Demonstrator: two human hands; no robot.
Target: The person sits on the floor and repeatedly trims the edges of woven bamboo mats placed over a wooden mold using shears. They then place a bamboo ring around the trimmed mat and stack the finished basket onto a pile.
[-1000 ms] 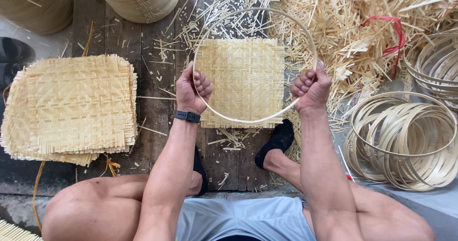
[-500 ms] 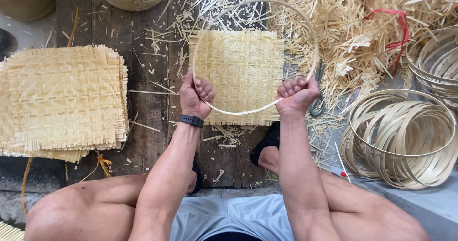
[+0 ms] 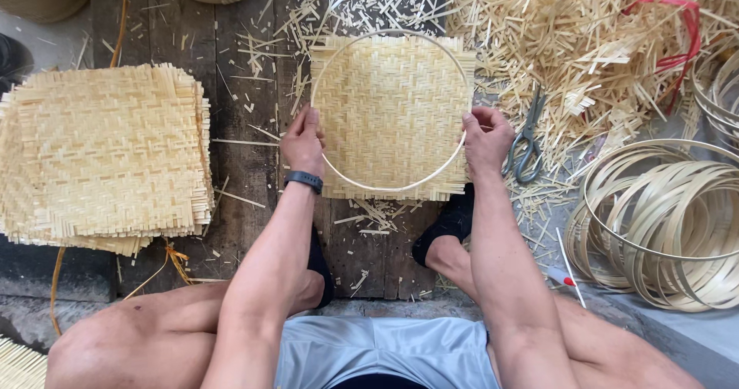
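We see both hands working at the centre of the frame, over a square woven bamboo mat that lies flat on the dark wooden planks. A thin bamboo hoop rests on the mat as a near-full circle, its upper arc close to the mat's top edge and its lower arc near the bottom edge. The left hand, with a black wristband on its wrist, grips the hoop's left side with fingers closed around the strip. The right hand pinches the hoop's right side, fingers curled onto it at the mat's right edge.

At the left of the frame we find a tall stack of woven mats, well apart from the hands. Just right of the right hand lie grey scissors among loose bamboo offcuts. At the lower right sits a pile of bamboo hoops.
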